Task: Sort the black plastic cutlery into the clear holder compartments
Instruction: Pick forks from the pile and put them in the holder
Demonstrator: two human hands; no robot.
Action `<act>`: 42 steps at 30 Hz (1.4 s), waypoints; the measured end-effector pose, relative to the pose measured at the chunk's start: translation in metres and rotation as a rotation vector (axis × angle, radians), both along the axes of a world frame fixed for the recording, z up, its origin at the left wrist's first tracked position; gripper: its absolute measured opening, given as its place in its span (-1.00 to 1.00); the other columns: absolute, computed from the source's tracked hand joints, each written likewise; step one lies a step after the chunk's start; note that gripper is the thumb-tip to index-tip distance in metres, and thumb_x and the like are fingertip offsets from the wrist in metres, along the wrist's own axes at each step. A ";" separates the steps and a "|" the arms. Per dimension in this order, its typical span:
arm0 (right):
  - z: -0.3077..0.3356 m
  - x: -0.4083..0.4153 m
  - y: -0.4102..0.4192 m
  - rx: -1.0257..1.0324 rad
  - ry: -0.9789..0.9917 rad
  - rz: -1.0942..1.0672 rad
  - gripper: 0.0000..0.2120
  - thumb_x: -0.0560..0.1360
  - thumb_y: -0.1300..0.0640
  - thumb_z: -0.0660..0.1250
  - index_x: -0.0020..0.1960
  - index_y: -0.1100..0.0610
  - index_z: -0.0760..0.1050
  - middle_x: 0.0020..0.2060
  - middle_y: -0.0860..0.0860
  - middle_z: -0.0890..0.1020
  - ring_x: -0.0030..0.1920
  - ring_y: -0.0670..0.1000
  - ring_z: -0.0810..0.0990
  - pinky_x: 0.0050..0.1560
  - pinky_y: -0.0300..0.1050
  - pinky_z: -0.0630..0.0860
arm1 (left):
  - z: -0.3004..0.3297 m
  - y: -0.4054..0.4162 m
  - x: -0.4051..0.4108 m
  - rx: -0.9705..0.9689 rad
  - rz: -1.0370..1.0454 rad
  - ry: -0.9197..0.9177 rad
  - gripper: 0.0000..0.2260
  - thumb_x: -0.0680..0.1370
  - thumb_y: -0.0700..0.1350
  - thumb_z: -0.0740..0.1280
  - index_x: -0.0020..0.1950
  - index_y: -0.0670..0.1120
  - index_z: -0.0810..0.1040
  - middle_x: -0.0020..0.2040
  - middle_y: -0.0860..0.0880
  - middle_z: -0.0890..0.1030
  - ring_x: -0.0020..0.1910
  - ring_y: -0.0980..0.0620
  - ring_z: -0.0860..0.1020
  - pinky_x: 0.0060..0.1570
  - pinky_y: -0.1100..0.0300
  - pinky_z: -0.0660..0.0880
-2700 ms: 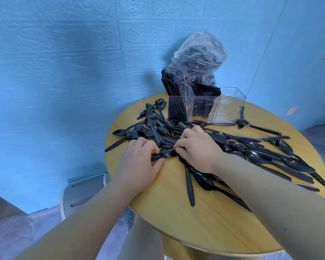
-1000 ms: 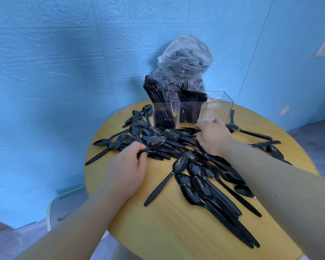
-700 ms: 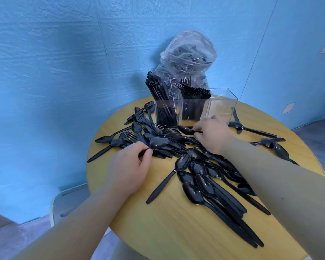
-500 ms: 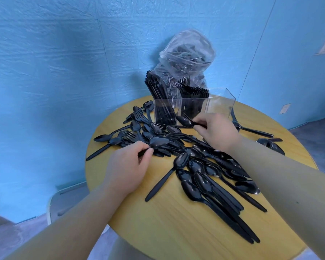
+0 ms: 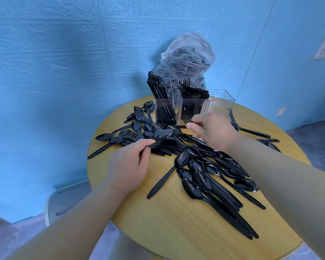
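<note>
Two of three compartments in the clear square-walled plastic holder [image 5: 220,102] were packed, with knives nearest the wall's left and forks in the middle; the third stood empty. Dozens of loose black plastic spoons and forks [image 5: 204,166], too tangled to count, lay before the holder. The left hand [image 5: 129,166] pinched a black spoon [image 5: 162,135]; the right hand [image 5: 213,129] pinched a black fork [image 5: 187,121] just before the holder.

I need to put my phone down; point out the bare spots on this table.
Bare wood on the table: the near edge below the spoons, and the far right rim beside the holder. The middle, between both hands, is crowded with cutlery.
</note>
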State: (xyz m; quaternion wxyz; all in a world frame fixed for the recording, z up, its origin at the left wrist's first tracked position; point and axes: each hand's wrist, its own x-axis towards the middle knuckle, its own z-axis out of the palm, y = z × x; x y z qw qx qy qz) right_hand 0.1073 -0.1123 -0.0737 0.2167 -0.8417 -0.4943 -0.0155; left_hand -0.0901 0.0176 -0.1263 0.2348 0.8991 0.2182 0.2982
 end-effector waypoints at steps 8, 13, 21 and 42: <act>-0.013 0.005 0.043 -0.099 -0.098 0.019 -0.79 0.56 0.15 0.19 0.13 0.09 0.53 0.00 0.00 0.64 0.01 0.07 0.59 0.04 -0.01 0.54 | 0.000 0.000 0.002 -0.086 0.058 -0.006 -0.91 0.57 -0.10 0.26 -0.06 0.03 0.55 -0.49 0.12 0.41 -0.49 0.17 0.39 -0.42 0.30 0.25; -0.028 0.007 0.056 -0.258 -0.129 -0.016 -0.71 0.53 0.27 0.13 0.18 0.13 0.50 0.04 0.09 0.61 0.00 0.15 0.57 0.03 0.07 0.54 | 0.001 0.005 0.004 -0.104 0.125 -0.045 -0.91 0.61 -0.06 0.20 -0.04 0.04 0.48 -0.44 0.10 0.46 -0.44 0.15 0.43 -0.41 0.22 0.34; -0.024 0.011 0.049 -0.311 -0.114 0.003 -0.83 0.55 0.13 0.20 -0.04 0.16 0.54 -0.12 0.07 0.56 -0.10 0.12 0.55 -0.16 -0.11 0.43 | 0.001 0.006 0.007 -0.122 0.166 -0.017 -0.86 0.63 -0.07 0.16 0.08 -0.01 0.49 -0.34 0.10 0.50 -0.34 0.15 0.47 -0.31 0.12 0.43; 0.017 -0.015 0.022 0.025 -0.002 0.009 -0.74 0.58 0.05 0.24 0.27 -0.01 0.40 -0.31 -0.18 0.46 -0.25 -0.05 0.48 -0.25 -0.17 0.36 | 0.005 0.002 0.004 -0.115 0.124 -0.016 -0.81 0.65 -0.09 0.10 0.11 -0.02 0.50 -0.30 0.10 0.50 -0.29 0.16 0.46 -0.36 0.25 0.30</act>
